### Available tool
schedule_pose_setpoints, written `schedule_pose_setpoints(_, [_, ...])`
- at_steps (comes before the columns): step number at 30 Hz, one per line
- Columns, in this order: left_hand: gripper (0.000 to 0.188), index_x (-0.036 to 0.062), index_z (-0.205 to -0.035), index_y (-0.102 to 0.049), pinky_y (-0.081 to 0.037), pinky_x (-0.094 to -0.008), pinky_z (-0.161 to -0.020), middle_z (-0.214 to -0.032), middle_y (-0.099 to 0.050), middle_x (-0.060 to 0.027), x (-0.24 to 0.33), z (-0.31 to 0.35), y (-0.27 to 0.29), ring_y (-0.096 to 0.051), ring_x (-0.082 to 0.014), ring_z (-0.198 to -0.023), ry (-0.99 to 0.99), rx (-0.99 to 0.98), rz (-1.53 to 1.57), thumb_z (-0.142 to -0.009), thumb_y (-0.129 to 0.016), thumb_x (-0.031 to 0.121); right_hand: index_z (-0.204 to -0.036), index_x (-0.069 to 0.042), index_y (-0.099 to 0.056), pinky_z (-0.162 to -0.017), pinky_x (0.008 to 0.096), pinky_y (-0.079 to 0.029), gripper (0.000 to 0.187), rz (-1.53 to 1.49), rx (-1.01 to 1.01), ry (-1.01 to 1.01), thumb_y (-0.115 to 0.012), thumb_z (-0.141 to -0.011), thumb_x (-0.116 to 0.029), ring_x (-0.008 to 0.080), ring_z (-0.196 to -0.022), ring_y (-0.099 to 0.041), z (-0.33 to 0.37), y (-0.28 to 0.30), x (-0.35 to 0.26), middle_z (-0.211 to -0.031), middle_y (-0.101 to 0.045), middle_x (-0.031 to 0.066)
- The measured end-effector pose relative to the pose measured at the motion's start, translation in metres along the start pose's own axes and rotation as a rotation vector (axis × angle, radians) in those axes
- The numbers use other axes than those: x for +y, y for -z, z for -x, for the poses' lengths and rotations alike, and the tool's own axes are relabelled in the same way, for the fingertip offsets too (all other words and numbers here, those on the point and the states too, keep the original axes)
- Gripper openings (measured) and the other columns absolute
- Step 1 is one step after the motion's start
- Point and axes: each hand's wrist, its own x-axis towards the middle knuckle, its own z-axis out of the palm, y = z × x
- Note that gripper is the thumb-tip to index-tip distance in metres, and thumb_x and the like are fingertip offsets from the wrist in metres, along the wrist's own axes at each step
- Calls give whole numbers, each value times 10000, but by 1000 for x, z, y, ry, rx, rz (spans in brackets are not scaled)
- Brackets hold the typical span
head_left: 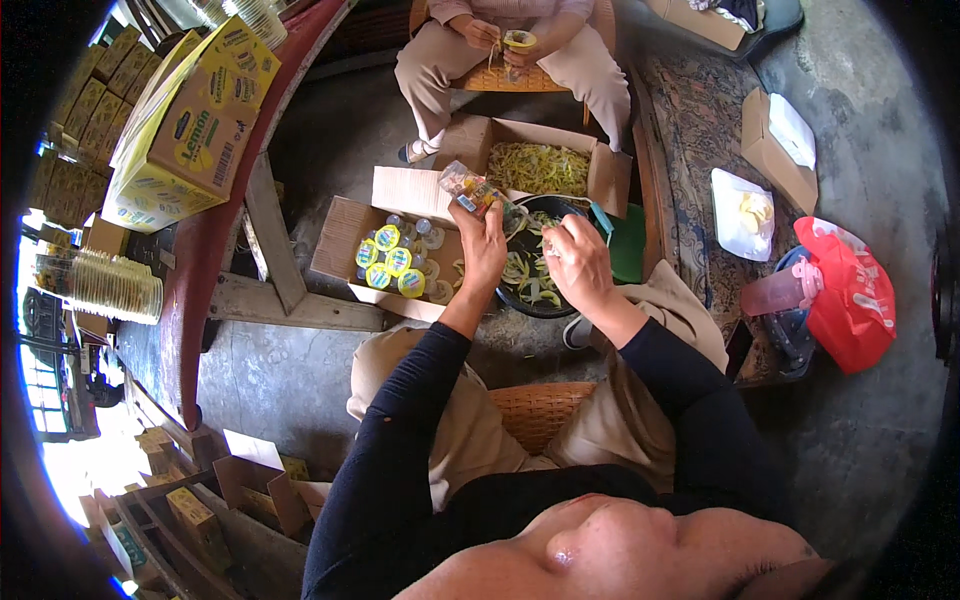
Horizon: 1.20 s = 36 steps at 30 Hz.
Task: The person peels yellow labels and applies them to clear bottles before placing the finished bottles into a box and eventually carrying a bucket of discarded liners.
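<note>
My left hand (482, 240) is wrapped around a clear plastic container (466, 183) with a colourful printed label, held tilted over the floor. My right hand (580, 258) is closed with its fingertips pinched together, above a dark round basin (547, 309); what the fingers hold, if anything, is too small to make out. Pale yellow-green strips (530, 283) lie in the basin. Left of it, an open cardboard box (345, 238) holds several clear containers (398, 261), some with yellow-green printed tops.
Opposite, a seated person's hands (522, 52) hold a small yellow-rimmed cup. A carton of shredded strips (540, 167) stands beyond the basin. At right, a patterned bench (690, 130) bears a white tray (735, 225) and pink bottle (775, 290). A red-edged table (205, 330) stands left.
</note>
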Motion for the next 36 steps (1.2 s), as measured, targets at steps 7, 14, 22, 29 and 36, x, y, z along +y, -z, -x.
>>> schedule_pose_setpoints(7, [342, -51, -1181, -347, -392, -348, -926, -1117, -483, -170, -3, 5, -6, -482, -231, -1029, 26, -6, 25, -953, -508, 147, -787, -15, -555, -726, 426, -465, 143, -30, -12, -68, -660, -695, 11, 321, -797, -557, 1, -9, 4, -795, -506, 133])
schedule_pose_setpoints(14, [332, -57, -1180, -343, -399, -354, -928, -1116, -498, -176, -15, 7, -7, -500, -240, -1022, 22, -24, 13, -949, -488, 132, -762, -13, -536, -717, 436, -463, 136, -25, -31, -115, -654, -699, 7, 333, -795, -556, 1, -14, 4, -793, -512, 145])
schedule_pose_setpoints(22, [423, -40, -1265, -322, -417, -339, -899, -1117, -516, -157, -14, 15, -14, -512, -219, -1000, 80, -73, 65, -934, -536, 113, -779, -3, -575, -746, 446, -474, 147, -73, -35, -312, -681, -679, -19, 366, -838, -589, 5, -32, 30, -825, -571, 158])
schedule_pose_setpoints(29, [410, 38, -1289, -355, -389, -308, -937, -1138, -518, -75, -16, -5, -4, -496, -150, -1030, 127, -93, 324, -962, -539, 203, -835, -25, -610, -710, 416, -480, 150, -170, 40, -289, -677, -701, -16, 322, -799, -600, 0, -8, 18, -803, -577, 117])
schedule_pose_setpoints(36, [373, 8, -1256, -387, -412, -289, -869, -1111, -511, -87, -9, -7, 0, -488, -154, -975, 51, -39, 214, -937, -559, 98, -812, -31, -604, -688, 404, -483, 152, -121, 38, -138, -686, -690, 7, 301, -788, -591, -1, 6, 5, -798, -547, 105])
